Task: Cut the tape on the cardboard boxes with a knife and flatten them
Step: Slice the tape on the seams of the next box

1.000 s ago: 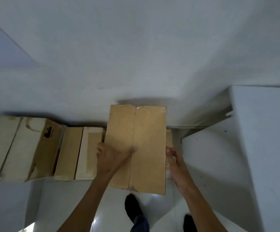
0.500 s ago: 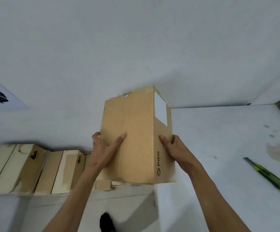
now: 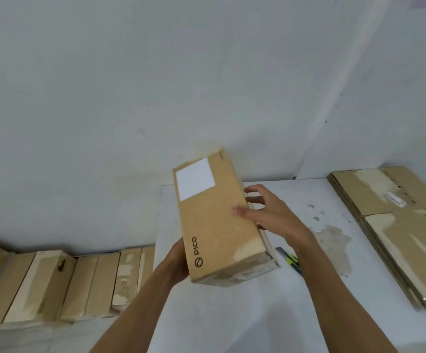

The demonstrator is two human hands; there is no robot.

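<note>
A pale grey-white wall (image 3: 155, 85) fills the upper half of the head view, meeting a second wall at a corner on the right. Below it stands a white desk (image 3: 232, 314), its top marked with a brownish stain (image 3: 334, 240) toward the right.

Held above the desk's left part is a closed cardboard box (image 3: 219, 220), tilted so that one long face looks up at the camera. That face carries a white label (image 3: 195, 178) near its far end and the printed word "PICO" near its close end. The left hand (image 3: 178, 263) holds the box's near left edge from beneath, its fingers hidden behind the cardboard. The right hand (image 3: 270, 212) holds the box's right side, thumb lying on the upper face and fingers curled around the far edge.

Just right of the box's lower corner, a knife (image 3: 289, 258) with a green and dark handle lies on the desk, partly hidden by the right forearm.

On the desk's right side lies a stack of flattened cardboard boxes (image 3: 397, 225), with strips of tape across them. To the left of the desk, lower down, a row of cardboard boxes (image 3: 54, 284) stands side by side along the wall.
</note>
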